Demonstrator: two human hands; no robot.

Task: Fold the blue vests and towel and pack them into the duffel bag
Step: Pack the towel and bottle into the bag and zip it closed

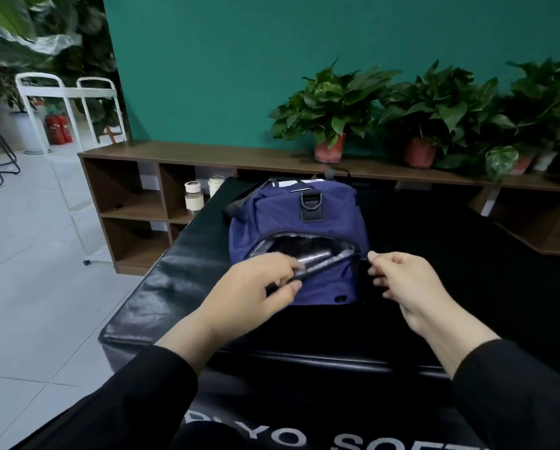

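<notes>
A navy blue duffel bag [299,219] lies end-on toward me on a black padded bench [161,287]. Its near end pocket gapes open, showing a dark, silvery lining. My left hand [255,289] pinches the lower edge of that opening, along the zipper band. At the opening's right corner, my right hand [402,280] has its fingers curled, pinching something small and dark; motion blur hides exactly what. No blue vests or towel are visible.
A low wooden shelf unit [135,196] runs behind the bench, with two white-lidded bottles [194,198] in a cubby and several potted plants [332,125] on top. A white metal rack [74,102] stands on the tiled floor at the left.
</notes>
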